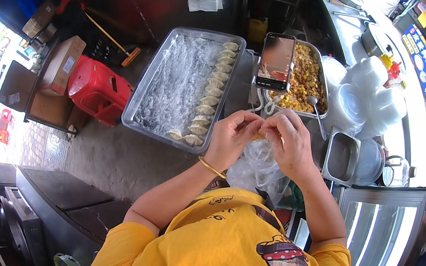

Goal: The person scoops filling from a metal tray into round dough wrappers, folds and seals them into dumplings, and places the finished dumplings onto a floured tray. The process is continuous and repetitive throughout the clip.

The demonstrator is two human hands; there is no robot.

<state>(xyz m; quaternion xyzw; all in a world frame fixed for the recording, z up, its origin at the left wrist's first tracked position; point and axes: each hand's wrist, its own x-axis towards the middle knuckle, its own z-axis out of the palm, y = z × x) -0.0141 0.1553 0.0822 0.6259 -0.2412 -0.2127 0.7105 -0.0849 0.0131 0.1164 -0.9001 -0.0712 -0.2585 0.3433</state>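
My left hand [235, 134] and my right hand [287, 141] meet in front of my chest, fingertips pinching a small dumpling [258, 137] that they mostly hide. Left of them lies a clear plastic tray [127, 115], its bottom dusted with white flour [175, 83]. Pleated dumplings [214, 91] run in a row down the tray's right side, and the row turns left at the near end. Beyond my right hand is a metal pan of chopped yellow and brown filling [306, 78]; a metal spoon [316, 106] rests in it. A phone [275, 62] on a holder covers the pan's left part.
Stacked clear plastic containers [352, 99] and a small empty steel pan [342, 157] stand to the right. Below my hands hang clear plastic bags [259, 166]. Red plastic stools [96, 90] and a cardboard box [63, 65] are on the left, near a long-handled broom [130, 56].
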